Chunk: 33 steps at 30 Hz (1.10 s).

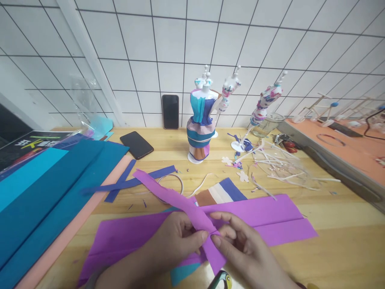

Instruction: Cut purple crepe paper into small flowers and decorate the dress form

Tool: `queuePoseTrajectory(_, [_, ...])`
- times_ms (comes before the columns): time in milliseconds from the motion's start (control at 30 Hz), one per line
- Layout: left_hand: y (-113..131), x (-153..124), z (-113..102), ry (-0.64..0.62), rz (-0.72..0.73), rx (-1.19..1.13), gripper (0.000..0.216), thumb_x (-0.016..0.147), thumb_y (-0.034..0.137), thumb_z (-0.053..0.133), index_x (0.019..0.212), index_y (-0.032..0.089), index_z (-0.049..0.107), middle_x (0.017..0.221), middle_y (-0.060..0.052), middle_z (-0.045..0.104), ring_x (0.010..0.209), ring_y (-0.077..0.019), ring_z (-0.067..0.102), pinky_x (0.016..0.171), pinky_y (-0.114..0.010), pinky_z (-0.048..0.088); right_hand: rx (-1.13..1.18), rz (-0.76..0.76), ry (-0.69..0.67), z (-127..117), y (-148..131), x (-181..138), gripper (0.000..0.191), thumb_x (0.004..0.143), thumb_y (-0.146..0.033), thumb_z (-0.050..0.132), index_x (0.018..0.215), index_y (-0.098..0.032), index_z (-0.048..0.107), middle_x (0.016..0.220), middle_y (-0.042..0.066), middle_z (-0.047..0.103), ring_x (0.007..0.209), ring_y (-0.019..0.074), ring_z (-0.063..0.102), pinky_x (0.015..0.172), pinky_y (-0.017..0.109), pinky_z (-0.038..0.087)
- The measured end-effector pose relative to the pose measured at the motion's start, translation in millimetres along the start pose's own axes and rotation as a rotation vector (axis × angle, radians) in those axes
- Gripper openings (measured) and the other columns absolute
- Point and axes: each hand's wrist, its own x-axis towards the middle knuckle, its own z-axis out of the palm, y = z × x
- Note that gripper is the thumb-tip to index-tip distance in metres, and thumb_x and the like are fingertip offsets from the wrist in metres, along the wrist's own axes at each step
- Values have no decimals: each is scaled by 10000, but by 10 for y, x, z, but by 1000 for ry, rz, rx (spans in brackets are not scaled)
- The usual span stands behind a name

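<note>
Between my two hands is a long purple paper strip, slanting from upper left down toward me. My left hand pinches its lower part between thumb and fingers. Just beside it, my right hand grips the strip's right edge with thumb and fingertips. Beneath both hands lies a wide, creased purple paper sheet, with a bit of teal paper showing under it. A tool's dark handle with a yellow-green end, mostly cut off by the frame, sits below the strip's end.
Small dress forms stand toward the wall, the nearest wrapped in coloured paper. Teal sheets lie at left, with blue strips nearby. Phones rest behind. A striped brown, white and blue piece, white scraps and a glass jar also show.
</note>
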Motion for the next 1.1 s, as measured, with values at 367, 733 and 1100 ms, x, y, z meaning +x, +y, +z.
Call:
queuePoseTrajectory(367, [54, -7, -68, -42, -33, -92, 135, 773, 263, 646, 741, 144, 702, 648, 3, 604, 609, -116, 539, 620, -230, 409, -32, -39, -61, -13, -172, -81, 257, 877, -494, 538, 1013, -294, 625, 939, 36, 643, 873, 220, 611, 750, 327, 504])
queuePoseTrajectory(733, [49, -45, -101, -211, -9, -202, 156, 776, 256, 656, 869, 138, 696, 810, -28, 629, 804, -164, 576, 757, -264, 409, -338, -386, -241, -46, -168, -8, 236, 871, -167, 583, 941, -364, 693, 864, 29, 657, 779, 204, 634, 670, 294, 507])
queuePoseTrajectory(1100, [128, -42, -88, -56, -21, 39, 290, 804, 396, 566, 653, 148, 559, 587, 37, 435, 576, -109, 398, 574, -231, 316, -407, -244, -238, -80, -183, -10, 83, 854, -263, 620, 822, -271, 697, 820, 36, 644, 759, 210, 612, 661, 292, 478])
